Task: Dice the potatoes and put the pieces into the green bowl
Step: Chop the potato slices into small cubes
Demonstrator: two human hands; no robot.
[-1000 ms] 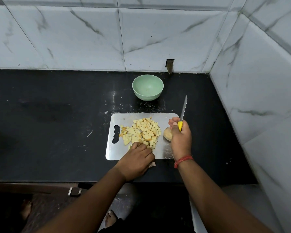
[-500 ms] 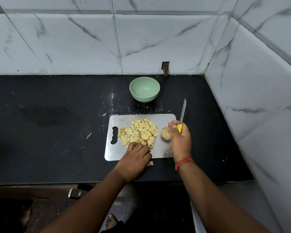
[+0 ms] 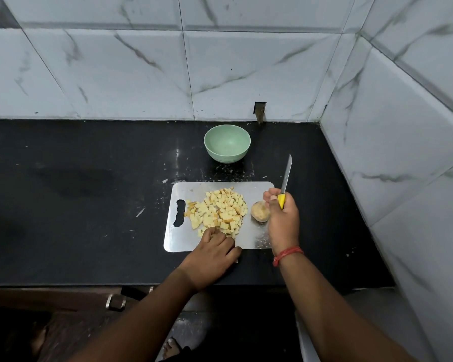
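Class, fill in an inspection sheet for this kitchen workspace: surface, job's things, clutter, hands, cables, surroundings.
Surface: black counter, scuffed, with white flecks.
Job's things: diced potato pile and a whole potato on the steel board; green bowl holds no pieces.
Clutter: small scraps beside the board.
Hands: left hand at the pile's near edge; right hand grips a yellow-handled knife.
Cables: nothing seen.
Surroundings: marble-look wall tiles.

I see a black stone countertop (image 3: 89, 199) carrying pale scuffs and small white flecks, one sliver (image 3: 140, 212) lying left of the work area. White marble-patterned wall tiles (image 3: 115, 74) rise behind it and along the right side. A small dark rectangular notch (image 3: 260, 109) sits at the back wall's base. Below the counter edge I make out a metal drawer handle (image 3: 115, 301).
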